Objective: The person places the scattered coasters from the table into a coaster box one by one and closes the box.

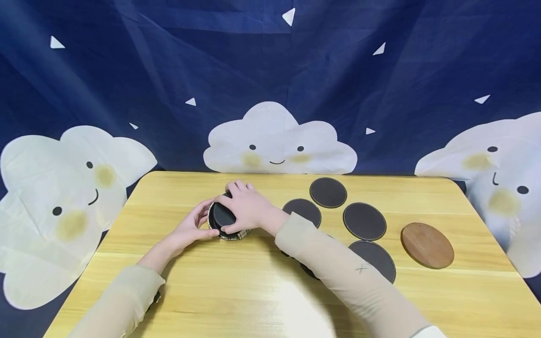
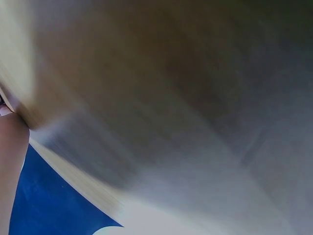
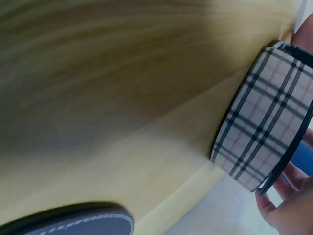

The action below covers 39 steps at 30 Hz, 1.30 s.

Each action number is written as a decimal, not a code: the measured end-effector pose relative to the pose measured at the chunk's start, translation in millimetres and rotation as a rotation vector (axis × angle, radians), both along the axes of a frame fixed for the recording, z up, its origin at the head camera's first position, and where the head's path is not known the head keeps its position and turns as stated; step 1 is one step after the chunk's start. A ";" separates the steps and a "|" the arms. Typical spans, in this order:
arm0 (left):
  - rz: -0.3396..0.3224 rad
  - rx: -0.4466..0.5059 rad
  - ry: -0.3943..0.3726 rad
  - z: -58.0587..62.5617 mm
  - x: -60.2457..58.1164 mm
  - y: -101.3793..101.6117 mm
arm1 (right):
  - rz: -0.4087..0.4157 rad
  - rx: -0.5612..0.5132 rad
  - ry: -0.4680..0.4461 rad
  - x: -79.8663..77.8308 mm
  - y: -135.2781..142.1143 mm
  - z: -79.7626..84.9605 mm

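Note:
A round holder with a plaid side [image 3: 266, 117] stands on the table at the left of the middle. My left hand [image 1: 192, 227] grips its left side, thumb at the near edge and fingers around the back. Over the holder's top, my right hand [image 1: 249, 209] holds a black round coaster [image 1: 223, 215] between thumb and fingers. The coaster sits at the holder's opening, and my right hand covers part of it. In the right wrist view, fingers [image 3: 288, 186] touch the holder's rim. The left wrist view shows mostly blurred tabletop.
Several black stitched coasters, one of them a far coaster [image 1: 328, 192], lie flat on the wooden table [image 1: 211, 291]. My right forearm partly hides some. A brown wooden disc [image 1: 427, 245] lies further right. A blue curtain with clouds [image 1: 270, 56] hangs behind the table.

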<state>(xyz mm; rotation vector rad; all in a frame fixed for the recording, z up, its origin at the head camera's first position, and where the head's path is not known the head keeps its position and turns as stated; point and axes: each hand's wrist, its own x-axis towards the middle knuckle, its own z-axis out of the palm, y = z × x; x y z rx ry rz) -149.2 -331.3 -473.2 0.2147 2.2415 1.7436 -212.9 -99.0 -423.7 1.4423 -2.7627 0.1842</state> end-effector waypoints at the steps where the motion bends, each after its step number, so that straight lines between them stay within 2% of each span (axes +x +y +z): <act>1: 0.000 -0.003 -0.003 0.3 -0.1 -0.1 | -0.001 0.004 0.001 0.6 -2.1 -0.9; 11: -0.006 -0.014 -0.025 1.5 -1.0 -2.0 | -0.019 -0.001 0.016 3.2 -11.3 -8.6; 21: -0.007 -0.003 -0.021 1.1 -1.5 -2.6 | -0.043 -0.012 0.093 6.8 -14.5 -22.0; 26: -0.008 -0.007 -0.016 2.0 -1.7 -2.5 | -0.053 -0.014 0.115 9.0 -13.7 -23.0; 39: -0.005 -0.006 -0.012 0.7 -1.6 -2.0 | -0.067 0.000 0.100 13.7 -10.4 -21.3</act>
